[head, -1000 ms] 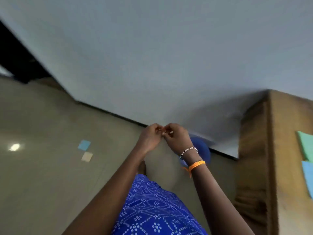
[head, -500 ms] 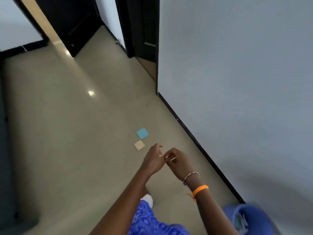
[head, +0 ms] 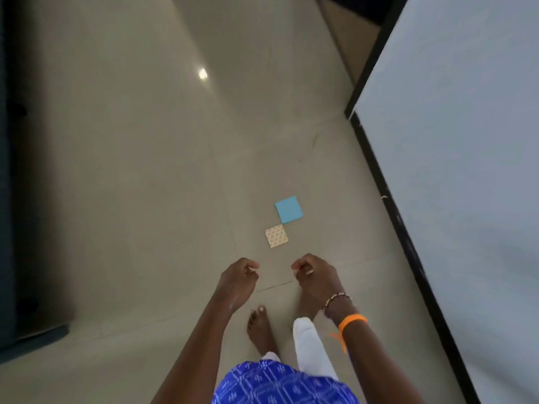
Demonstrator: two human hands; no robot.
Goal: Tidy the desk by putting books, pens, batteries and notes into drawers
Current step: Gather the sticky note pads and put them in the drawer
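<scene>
Glossy beige floor tiles [head: 122,170] fill the left, and above them the left hand [head: 237,279] hangs with fingers curled, empty so far as shows. Just beyond lie two square paper notes, one patterned cream [head: 276,236], one smooth blue [head: 288,209], corners nearly touching. Rightmost, the right hand [head: 316,277] is curled likewise; whether it pinches anything I cannot tell.

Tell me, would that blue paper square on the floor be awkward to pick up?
Probably a little. The blue square lies flat on the glossy floor, so fingers may slide it before catching an edge. It looks thin, so likely light and floppy.
</scene>
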